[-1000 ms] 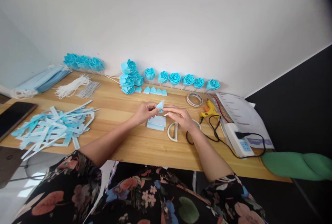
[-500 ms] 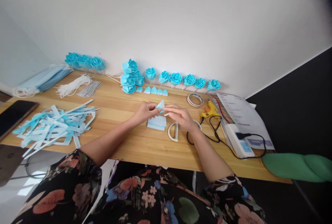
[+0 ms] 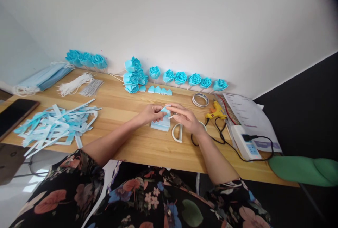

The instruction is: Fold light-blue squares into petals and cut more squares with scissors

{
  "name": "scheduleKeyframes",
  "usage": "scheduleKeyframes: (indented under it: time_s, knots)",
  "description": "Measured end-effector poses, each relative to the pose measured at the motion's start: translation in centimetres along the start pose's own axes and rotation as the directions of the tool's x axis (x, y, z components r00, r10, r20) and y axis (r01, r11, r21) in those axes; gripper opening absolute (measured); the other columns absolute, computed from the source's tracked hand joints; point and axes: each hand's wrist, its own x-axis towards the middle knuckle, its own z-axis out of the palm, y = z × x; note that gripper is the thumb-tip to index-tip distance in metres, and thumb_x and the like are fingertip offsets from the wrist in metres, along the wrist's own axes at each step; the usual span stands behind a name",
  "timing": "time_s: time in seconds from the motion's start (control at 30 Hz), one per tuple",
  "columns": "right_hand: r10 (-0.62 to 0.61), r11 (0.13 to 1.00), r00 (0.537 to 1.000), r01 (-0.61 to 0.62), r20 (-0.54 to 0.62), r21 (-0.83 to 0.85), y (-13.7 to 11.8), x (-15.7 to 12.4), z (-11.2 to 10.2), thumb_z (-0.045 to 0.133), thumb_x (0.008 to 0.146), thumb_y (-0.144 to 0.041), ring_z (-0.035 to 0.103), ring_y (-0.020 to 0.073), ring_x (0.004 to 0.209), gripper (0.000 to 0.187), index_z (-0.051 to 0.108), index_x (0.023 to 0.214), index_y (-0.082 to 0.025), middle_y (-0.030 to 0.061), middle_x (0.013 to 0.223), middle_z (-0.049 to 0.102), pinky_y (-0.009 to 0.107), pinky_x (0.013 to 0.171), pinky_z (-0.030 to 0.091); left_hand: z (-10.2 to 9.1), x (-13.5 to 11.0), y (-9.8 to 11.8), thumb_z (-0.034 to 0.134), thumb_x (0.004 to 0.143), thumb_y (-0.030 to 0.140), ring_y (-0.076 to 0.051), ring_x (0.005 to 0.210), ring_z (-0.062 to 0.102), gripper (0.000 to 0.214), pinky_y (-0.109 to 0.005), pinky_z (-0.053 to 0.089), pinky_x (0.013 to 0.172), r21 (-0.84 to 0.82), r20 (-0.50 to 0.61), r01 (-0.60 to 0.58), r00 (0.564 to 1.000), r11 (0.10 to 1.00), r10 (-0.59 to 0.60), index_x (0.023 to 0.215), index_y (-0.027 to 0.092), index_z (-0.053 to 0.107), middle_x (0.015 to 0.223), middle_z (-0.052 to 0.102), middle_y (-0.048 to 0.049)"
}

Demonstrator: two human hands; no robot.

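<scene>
My left hand [image 3: 153, 113] pinches a small light-blue petal-shaped piece of mask fabric [image 3: 165, 109] between thumb and fingers. The fingertips of my right hand [image 3: 186, 117] close on the upper right edge of the same piece. A thin white bit [image 3: 173, 116] shows by the right thumb; I cannot tell what it is. Below the hands lies a small stack of pale-blue fabric pieces [image 3: 160, 125], partly covered. A white D-shaped loop [image 3: 177, 133], like a scissors handle, lies beside the stack under my right hand.
Blue fabric roses [image 3: 181, 78] line the wall, with cut petals [image 3: 160, 90] before them. Fabric strips [image 3: 59, 125], a phone [image 3: 17, 117], white ear loops [image 3: 75, 84] and masks [image 3: 47, 76] lie left. Right are a tape roll [image 3: 200, 100], yellow glue gun [image 3: 216, 110] and power strip [image 3: 246, 145].
The petal piece has been tipped lower, nearer the stack, and the right fingertips have shifted onto its upper edge. The view has moved slightly.
</scene>
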Motion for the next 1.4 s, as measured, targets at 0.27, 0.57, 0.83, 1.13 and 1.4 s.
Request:
scheduleKeyframes:
  time_s: [0.27, 0.57, 0.83, 1.13, 1.4]
  knots:
    - [-0.151, 0.962, 0.988, 0.139, -0.035, -0.233, -0.46, 0.14, 0.22, 0.05, 0.095, -0.032, 0.055, 0.0249, 0.121, 0.037, 0.059, 0.13, -0.028, 0.0082, 0.131, 0.061, 0.047, 0.104, 0.042, -0.09, 0.01, 0.17, 0.069, 0.074, 0.046, -0.007, 0.045, 0.05, 0.035, -0.019, 0.039, 0.045, -0.123, 0.04, 0.011, 0.999, 0.992, -0.006, 0.065, 0.014, 0.058, 0.053, 0.057, 0.0005]
    - [-0.13, 0.97, 0.991, 0.127, -0.001, -0.209, -0.08, 0.02, -0.06, 0.048, 0.096, -0.034, 0.052, 0.0263, 0.125, 0.033, 0.066, 0.122, -0.028, 0.0088, 0.136, 0.057, 0.048, 0.104, 0.041, -0.09, 0.07, 0.25, 0.071, 0.073, 0.046, -0.006, 0.045, 0.049, 0.036, -0.019, 0.039, 0.044, -0.138, 0.054, 0.029, 0.998, 0.99, -0.022, 0.068, 0.013, 0.058, 0.055, 0.058, 0.0016]
    - [-0.238, 0.912, 0.971, 0.221, -0.006, -0.345, 0.23, 0.22, 0.08, 0.054, 0.092, -0.025, 0.058, 0.0239, 0.113, 0.033, 0.063, 0.124, -0.026, 0.0079, 0.123, 0.067, 0.048, 0.099, 0.044, 0.07, 0.01, 0.26, 0.071, 0.072, 0.048, -0.006, 0.045, 0.049, 0.038, -0.018, 0.039, 0.045, -0.105, 0.088, 0.049, 0.995, 0.993, -0.039, 0.066, 0.013, 0.057, 0.054, 0.058, 0.0025]
    - [-0.229, 0.931, 0.973, 0.22, 0.003, -0.292, -0.16, 0.23, -0.32, 0.053, 0.092, -0.031, 0.057, 0.0249, 0.116, 0.032, 0.065, 0.122, -0.027, 0.0061, 0.123, 0.067, 0.05, 0.101, 0.044, -0.07, -0.09, 0.22, 0.07, 0.073, 0.047, -0.006, 0.046, 0.051, 0.038, -0.018, 0.039, 0.045, -0.229, 0.066, 0.053, 0.997, 0.972, -0.039, 0.067, 0.012, 0.058, 0.054, 0.059, 0.0008]
    - [-0.174, 0.958, 0.982, 0.151, -0.074, -0.243, -0.3, 0.06, -0.48, 0.051, 0.093, -0.035, 0.053, 0.0264, 0.123, 0.036, 0.061, 0.128, -0.029, 0.0057, 0.131, 0.063, 0.052, 0.107, 0.038, -0.11, 0.02, -0.28, 0.068, 0.076, 0.045, -0.006, 0.046, 0.051, 0.035, -0.019, 0.039, 0.046, -0.248, 0.067, 0.048, 0.997, 0.968, -0.032, 0.069, 0.012, 0.059, 0.055, 0.059, 0.0006]
